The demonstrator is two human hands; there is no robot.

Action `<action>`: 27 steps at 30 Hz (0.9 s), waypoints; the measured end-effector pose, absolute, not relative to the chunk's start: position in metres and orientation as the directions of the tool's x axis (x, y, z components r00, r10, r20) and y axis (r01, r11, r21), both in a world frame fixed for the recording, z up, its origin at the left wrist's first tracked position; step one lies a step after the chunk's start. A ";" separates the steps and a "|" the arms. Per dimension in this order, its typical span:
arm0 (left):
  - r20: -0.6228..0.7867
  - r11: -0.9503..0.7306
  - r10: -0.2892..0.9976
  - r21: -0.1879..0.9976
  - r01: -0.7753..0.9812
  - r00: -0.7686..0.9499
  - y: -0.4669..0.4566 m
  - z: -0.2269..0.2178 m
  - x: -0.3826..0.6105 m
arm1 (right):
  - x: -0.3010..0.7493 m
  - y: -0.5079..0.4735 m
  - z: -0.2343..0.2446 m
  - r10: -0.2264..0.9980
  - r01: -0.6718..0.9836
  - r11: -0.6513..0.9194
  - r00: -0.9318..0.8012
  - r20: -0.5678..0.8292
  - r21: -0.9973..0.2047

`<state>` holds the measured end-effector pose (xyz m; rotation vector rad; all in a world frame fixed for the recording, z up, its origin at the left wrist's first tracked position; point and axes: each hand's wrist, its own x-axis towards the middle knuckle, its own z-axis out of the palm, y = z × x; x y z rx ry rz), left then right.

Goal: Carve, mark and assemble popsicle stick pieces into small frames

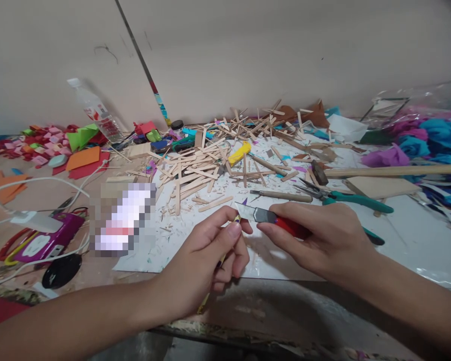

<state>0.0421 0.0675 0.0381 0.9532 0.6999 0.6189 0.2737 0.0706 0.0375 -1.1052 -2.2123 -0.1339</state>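
Near the front edge of the table, my left hand [220,245] is closed around a slim yellow-and-dark pencil [203,304]. Its upper end pokes out between thumb and forefinger, and its lower end shows beneath the palm; the fingers hide most of the middle. My right hand [315,235] grips a red-handled utility knife [291,226]. The knife's blade is out and points left, close to the pencil's upper end; whether they touch I cannot tell. Under both hands lies a white sheet [165,255] strewn with shavings.
Behind the hands spread many wooden craft sticks [195,170]. Green-handled pliers [357,199] and a hammer [319,173] lie to the right, near blue paper flowers [443,135]. On the left are a blurred-out phone [124,220], a purple power strip [52,238] with cables, and a plastic bottle [97,113].
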 end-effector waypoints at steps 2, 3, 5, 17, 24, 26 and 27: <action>-0.271 0.456 0.736 0.876 -0.158 0.621 0.068 0.040 0.042 | 0.273 0.071 0.038 0.685 0.760 0.623 -0.416 0.598 -0.185; -0.278 0.460 0.735 0.874 -0.155 0.618 0.068 0.040 0.042 | 0.273 0.071 0.038 0.687 0.765 0.616 -0.406 0.602 -0.187; -0.282 0.461 0.741 0.874 -0.156 0.609 0.069 0.041 0.042 | 0.271 0.070 0.037 0.691 0.771 0.606 -0.390 0.609 -0.194; -0.288 0.495 0.706 0.854 -0.160 0.647 0.064 0.036 0.043 | 0.293 0.086 0.047 0.773 0.846 0.380 -0.069 0.630 -0.374; -0.252 0.454 0.728 0.874 -0.173 0.637 0.069 0.034 0.043 | 0.276 0.072 0.039 0.727 0.710 0.634 -0.410 0.552 -0.307; -0.248 0.453 0.724 0.875 -0.172 0.643 0.069 0.032 0.043 | 0.273 0.071 0.038 0.725 0.679 0.657 -0.448 0.523 -0.329; -0.244 0.450 0.725 0.876 -0.174 0.644 0.068 0.031 0.043 | 0.273 0.071 0.037 0.729 0.674 0.656 -0.451 0.515 -0.338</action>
